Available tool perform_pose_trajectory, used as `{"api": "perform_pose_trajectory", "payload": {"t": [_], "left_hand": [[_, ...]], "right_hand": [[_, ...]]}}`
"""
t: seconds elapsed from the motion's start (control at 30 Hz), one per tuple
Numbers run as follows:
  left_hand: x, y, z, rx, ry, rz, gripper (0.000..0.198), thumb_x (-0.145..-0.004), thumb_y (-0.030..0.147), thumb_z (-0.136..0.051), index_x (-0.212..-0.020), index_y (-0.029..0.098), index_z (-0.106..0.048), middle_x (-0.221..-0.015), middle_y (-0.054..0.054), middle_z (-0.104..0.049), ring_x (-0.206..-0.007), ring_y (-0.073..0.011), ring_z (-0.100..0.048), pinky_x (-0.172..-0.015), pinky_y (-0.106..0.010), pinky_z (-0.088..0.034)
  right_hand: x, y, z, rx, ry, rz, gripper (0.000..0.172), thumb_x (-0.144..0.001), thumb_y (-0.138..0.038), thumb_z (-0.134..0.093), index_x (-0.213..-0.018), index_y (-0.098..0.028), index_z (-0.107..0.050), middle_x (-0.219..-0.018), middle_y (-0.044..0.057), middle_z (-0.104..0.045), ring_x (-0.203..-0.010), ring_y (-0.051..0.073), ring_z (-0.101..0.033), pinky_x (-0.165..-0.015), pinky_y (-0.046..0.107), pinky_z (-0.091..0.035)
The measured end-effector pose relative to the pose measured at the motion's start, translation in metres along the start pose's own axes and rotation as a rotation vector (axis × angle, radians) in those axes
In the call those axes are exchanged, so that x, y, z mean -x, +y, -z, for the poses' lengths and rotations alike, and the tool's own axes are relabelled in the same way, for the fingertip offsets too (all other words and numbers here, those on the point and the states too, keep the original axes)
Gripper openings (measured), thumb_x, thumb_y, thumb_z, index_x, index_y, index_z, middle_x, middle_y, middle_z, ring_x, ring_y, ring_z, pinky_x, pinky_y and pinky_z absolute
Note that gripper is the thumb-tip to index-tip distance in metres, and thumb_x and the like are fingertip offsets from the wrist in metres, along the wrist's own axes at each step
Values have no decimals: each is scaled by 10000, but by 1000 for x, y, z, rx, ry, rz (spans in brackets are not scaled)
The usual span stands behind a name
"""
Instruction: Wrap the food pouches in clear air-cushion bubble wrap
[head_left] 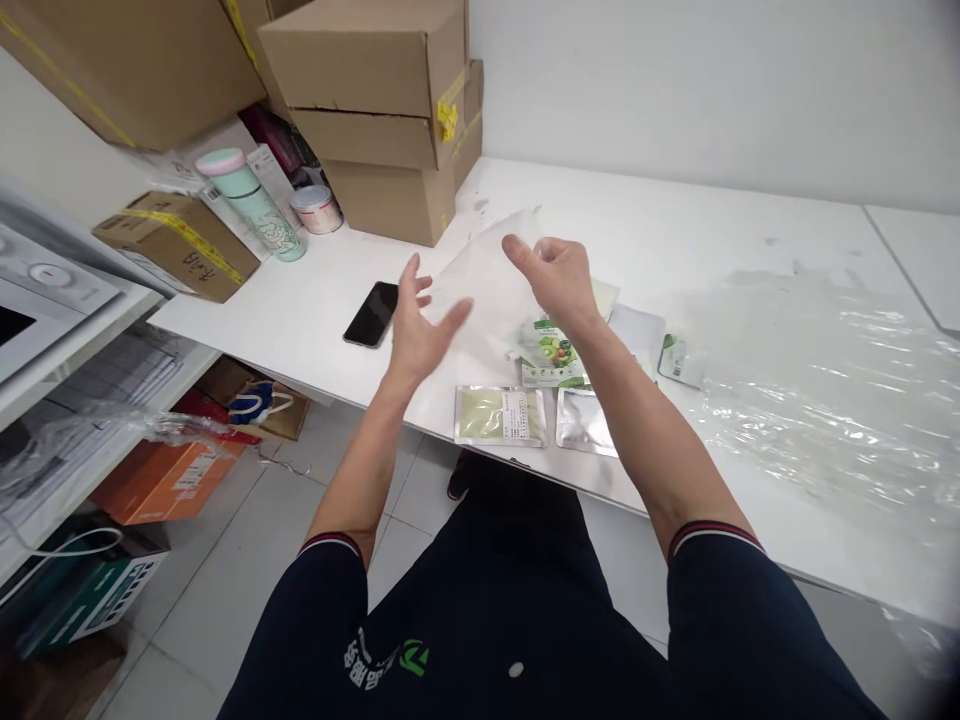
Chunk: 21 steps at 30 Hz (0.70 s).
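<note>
A thin, whitish, see-through sheet (480, 275) is held up over the table, slanting between my hands. At its upper right, my right hand (559, 275) grips it with curled fingers and the thumb laid against it. On the other side, my left hand (424, 335) is open, thumb and fingers apart, close to the sheet's left edge; whether it touches the sheet I cannot tell. Below the sheet lies a green and white printed packet (551, 350), partly hidden by it. Nearer me are a clear-fronted sachet of pale green powder (499, 415) and a silver sachet (585, 420), partly behind my right forearm.
A black phone (371, 313) lies left of my left hand. Cardboard boxes (382, 110), a mint flask (259, 210) and a small tin (316, 208) stand at the back left. Crumpled clear plastic wrap (832, 380) covers the right side. Shelves (90, 420) stand at left.
</note>
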<state>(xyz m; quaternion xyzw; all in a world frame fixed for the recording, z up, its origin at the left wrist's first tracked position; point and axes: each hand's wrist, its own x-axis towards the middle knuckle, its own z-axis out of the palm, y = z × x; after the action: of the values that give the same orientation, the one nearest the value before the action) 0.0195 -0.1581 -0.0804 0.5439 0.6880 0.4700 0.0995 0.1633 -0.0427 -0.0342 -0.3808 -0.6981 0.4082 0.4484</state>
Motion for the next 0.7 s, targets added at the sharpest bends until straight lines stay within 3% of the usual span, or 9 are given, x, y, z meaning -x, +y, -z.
{"api": "perform_pose_trajectory", "payload": {"t": [0.1, 0.2, 0.27, 0.33, 0.43, 0.53, 0.6, 0.67, 0.7], "left_hand": [[30, 24, -23, -79, -93, -116, 1038, -813, 599, -683, -1573, 306, -40, -1638, -143, -177, -1498, -366, -233, -1144, -559, -341], [43, 25, -45, -183, 17, -121, 1014, -840, 493, -681, -1579, 260, -27, -1661, -143, -47, -1536, -363, -68, -1190, -589, -272], [36, 8, -42, -167, 91, -97, 808, -907, 361, -590, -1571, 230, -149, -1646, -132, -165, -1534, -309, -143, -1206, -528, -297], [20, -15, -24, -84, 146, -40, 556, -944, 271, -494, -1487, 222, -383, -1543, -109, -410, -1450, -254, -371, -1164, -445, -398], [-2, -41, 10, 145, 252, 135, 327, -951, 295, -484, -1231, 209, -630, -1215, -80, -678, -1045, -190, -691, -939, -357, -573], [-10, -43, 26, 394, 208, 296, 261, -915, 303, -554, -1110, 177, -672, -1031, -70, -725, -707, -126, -705, -732, -297, -607], [-10, -39, 24, 471, 107, 385, 242, -896, 275, -574, -1086, 164, -674, -995, -80, -730, -653, -118, -695, -667, -274, -597], [-8, -38, 16, 485, 58, 489, 245, -893, 250, -558, -1094, 152, -660, -954, -90, -732, -630, -122, -693, -613, -255, -579], [-7, -41, 11, 475, 58, 545, 256, -890, 235, -547, -1109, 144, -643, -923, -93, -733, -609, -123, -688, -585, -247, -568]], "right_hand": [[2, 4, -16, -81, -78, -81, 642, -764, -843, -500, -620, -261, -272, -520, -71, -234, -463, 99, -293, -434, 260, -242], [4, -2, -28, -106, -143, -74, 632, -762, -864, -464, -638, -266, -300, -507, -75, -257, -446, 109, -316, -424, 264, -262], [5, -7, -23, -56, -144, -14, 608, -771, -833, -504, -652, -262, -334, -519, -71, -284, -472, 114, -360, -447, 260, -295], [3, -11, -6, 74, -187, 101, 550, -789, -729, -608, -665, -245, -379, -555, -55, -357, -540, 118, -427, -504, 258, -348], [-10, -22, 24, 410, -280, 309, 377, -812, -462, -719, -687, -209, -470, -669, -11, -515, -713, 151, -535, -647, 298, -429], [-34, -46, 39, 752, -149, 427, 172, -913, -289, -600, -775, -187, -607, -874, 59, -638, -1002, 245, -594, -815, 406, -448], [-49, -67, 36, 915, 23, 464, 282, -1005, -290, -427, -1103, -199, -675, -1125, 106, -643, -1249, 329, -515, -938, 514, -384], [-53, -84, 26, 1016, 147, 471, 468, -1020, -331, -388, -1459, -188, -467, -1355, 146, -541, -1387, 392, -381, -1017, 568, -301], [-47, -88, 19, 1033, 167, 470, 537, -1010, -334, -428, -1516, -159, -381, -1421, 167, -484, -1401, 403, -359, -1029, 560, -306]]}}
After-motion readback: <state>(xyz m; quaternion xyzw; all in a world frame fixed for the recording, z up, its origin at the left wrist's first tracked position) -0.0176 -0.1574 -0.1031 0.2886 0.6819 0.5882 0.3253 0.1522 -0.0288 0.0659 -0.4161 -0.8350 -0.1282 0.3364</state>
